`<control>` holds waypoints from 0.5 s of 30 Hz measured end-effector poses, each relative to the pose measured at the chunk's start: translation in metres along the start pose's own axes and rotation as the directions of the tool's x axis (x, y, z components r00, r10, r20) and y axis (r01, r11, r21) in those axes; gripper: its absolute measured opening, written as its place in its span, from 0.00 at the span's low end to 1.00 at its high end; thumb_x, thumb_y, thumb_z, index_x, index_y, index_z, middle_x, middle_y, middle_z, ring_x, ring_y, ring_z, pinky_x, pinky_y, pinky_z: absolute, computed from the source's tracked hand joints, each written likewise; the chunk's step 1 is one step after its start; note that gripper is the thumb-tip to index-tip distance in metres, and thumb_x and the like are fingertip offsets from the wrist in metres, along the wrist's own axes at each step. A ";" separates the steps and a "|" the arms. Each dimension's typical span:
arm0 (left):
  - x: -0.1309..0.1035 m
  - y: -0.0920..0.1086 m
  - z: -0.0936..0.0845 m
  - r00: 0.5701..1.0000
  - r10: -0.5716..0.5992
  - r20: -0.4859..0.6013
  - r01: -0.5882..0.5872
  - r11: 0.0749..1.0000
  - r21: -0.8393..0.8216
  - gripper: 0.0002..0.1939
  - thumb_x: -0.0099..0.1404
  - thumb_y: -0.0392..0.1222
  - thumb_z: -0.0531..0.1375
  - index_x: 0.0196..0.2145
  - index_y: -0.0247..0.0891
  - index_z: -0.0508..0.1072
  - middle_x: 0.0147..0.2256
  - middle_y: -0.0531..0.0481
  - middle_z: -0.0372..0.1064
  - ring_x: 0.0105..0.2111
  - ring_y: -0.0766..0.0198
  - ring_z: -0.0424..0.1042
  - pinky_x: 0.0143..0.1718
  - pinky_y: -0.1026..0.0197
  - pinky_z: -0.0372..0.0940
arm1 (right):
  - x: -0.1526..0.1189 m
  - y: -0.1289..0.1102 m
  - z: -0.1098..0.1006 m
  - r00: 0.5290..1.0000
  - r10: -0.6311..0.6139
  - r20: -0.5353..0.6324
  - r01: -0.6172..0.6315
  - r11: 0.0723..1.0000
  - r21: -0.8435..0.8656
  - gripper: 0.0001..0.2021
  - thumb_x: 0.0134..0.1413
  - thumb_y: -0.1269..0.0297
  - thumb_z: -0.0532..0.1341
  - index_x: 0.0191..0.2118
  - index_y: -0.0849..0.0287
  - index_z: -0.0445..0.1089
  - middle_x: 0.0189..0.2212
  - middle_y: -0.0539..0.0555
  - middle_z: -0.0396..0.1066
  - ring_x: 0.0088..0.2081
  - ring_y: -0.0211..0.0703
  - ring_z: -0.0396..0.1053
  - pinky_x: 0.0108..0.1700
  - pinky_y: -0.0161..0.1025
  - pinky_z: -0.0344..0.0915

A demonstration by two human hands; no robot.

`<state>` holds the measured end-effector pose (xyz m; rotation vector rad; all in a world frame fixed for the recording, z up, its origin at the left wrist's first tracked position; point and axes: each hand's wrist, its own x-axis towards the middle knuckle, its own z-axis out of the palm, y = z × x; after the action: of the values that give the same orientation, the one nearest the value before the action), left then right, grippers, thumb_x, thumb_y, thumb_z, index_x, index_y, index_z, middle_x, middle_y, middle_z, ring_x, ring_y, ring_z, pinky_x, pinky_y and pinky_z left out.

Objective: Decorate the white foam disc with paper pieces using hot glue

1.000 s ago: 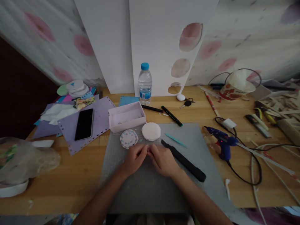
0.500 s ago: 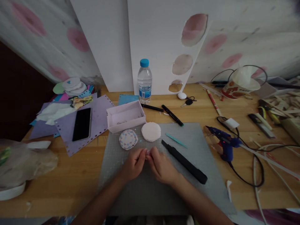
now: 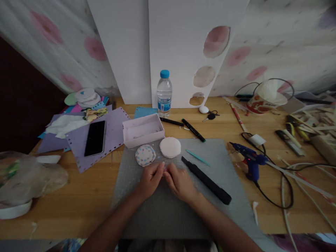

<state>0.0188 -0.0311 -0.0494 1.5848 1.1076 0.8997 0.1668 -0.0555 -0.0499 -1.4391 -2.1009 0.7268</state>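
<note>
My left hand (image 3: 151,178) and my right hand (image 3: 181,182) meet above the grey cutting mat (image 3: 157,217), fingers closed and pinching. Whatever lies between the fingertips is small and mostly hidden; I cannot name it. Just beyond my left hand is a round disc with a blue-dotted pattern (image 3: 145,155). Beside it, beyond the fingertips, lies a plain white disc (image 3: 170,147). Right of my right hand rest a black utility knife (image 3: 207,180) and a thin teal stick (image 3: 197,157).
Behind the discs stand a pale open box (image 3: 126,136) and a water bottle (image 3: 164,94). A blue glue gun (image 3: 252,159) with cables sits at right. At left are a phone (image 3: 95,138) on purple paper (image 3: 115,122) and a plastic bag (image 3: 34,178). Markers (image 3: 193,130) lie behind the mat.
The camera view has shifted slightly. My hands stay together over the mat, with the fingertips a little differently placed; the pinkish bit seen between them earlier shows less now.
</note>
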 end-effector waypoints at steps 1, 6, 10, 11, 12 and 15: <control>0.000 -0.001 0.000 1.000 0.010 -0.004 -0.010 1.000 0.021 0.24 0.70 0.52 0.49 0.19 0.37 0.60 0.19 0.56 0.55 0.22 0.69 0.54 0.26 0.64 0.53 | 0.001 0.001 0.000 1.000 0.017 -0.004 -0.017 1.000 -0.002 0.15 0.67 0.56 0.43 0.33 0.57 0.58 0.22 0.51 0.69 0.21 0.39 0.64 0.25 0.36 0.47; -0.001 -0.001 0.002 0.999 0.039 0.003 -0.040 0.998 0.039 0.23 0.71 0.50 0.48 0.21 0.37 0.62 0.19 0.56 0.58 0.21 0.69 0.57 0.25 0.65 0.54 | 0.001 0.001 0.004 0.997 0.070 -0.029 -0.070 0.997 0.015 0.17 0.67 0.55 0.40 0.33 0.57 0.57 0.21 0.53 0.68 0.21 0.41 0.65 0.25 0.36 0.47; -0.003 0.002 0.006 0.999 0.041 0.018 -0.041 0.999 0.002 0.25 0.71 0.53 0.47 0.20 0.37 0.60 0.17 0.56 0.56 0.19 0.69 0.56 0.23 0.65 0.54 | -0.002 -0.004 0.005 0.992 0.088 -0.086 -0.081 0.994 0.078 0.16 0.67 0.57 0.39 0.32 0.56 0.56 0.20 0.51 0.64 0.20 0.41 0.63 0.24 0.37 0.48; -0.004 0.002 0.008 0.999 0.033 0.015 -0.033 0.999 -0.001 0.25 0.71 0.53 0.46 0.20 0.37 0.60 0.17 0.56 0.56 0.18 0.69 0.56 0.23 0.65 0.53 | -0.003 -0.006 0.006 0.990 0.097 -0.101 -0.087 0.991 0.100 0.16 0.67 0.57 0.39 0.32 0.55 0.55 0.19 0.50 0.64 0.20 0.41 0.63 0.24 0.37 0.48; -0.005 0.002 0.010 1.000 0.027 0.010 -0.027 1.000 -0.001 0.25 0.71 0.53 0.46 0.20 0.37 0.60 0.16 0.57 0.56 0.18 0.69 0.56 0.23 0.65 0.53 | -0.004 -0.007 0.006 0.987 0.111 -0.115 -0.097 0.987 0.125 0.16 0.67 0.57 0.39 0.31 0.55 0.55 0.19 0.50 0.63 0.20 0.41 0.62 0.24 0.37 0.49; -0.006 0.000 0.014 1.000 0.023 -0.002 -0.023 1.000 0.008 0.25 0.72 0.52 0.45 0.20 0.38 0.60 0.17 0.56 0.56 0.19 0.69 0.57 0.23 0.65 0.54 | -0.005 -0.009 0.009 0.977 0.152 -0.152 -0.122 0.974 0.192 0.16 0.67 0.56 0.38 0.30 0.54 0.54 0.20 0.49 0.62 0.21 0.41 0.62 0.25 0.37 0.51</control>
<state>0.0300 -0.0414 -0.0534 1.6066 1.0977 0.9127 0.1565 -0.0639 -0.0513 -1.4992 -1.7756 0.8006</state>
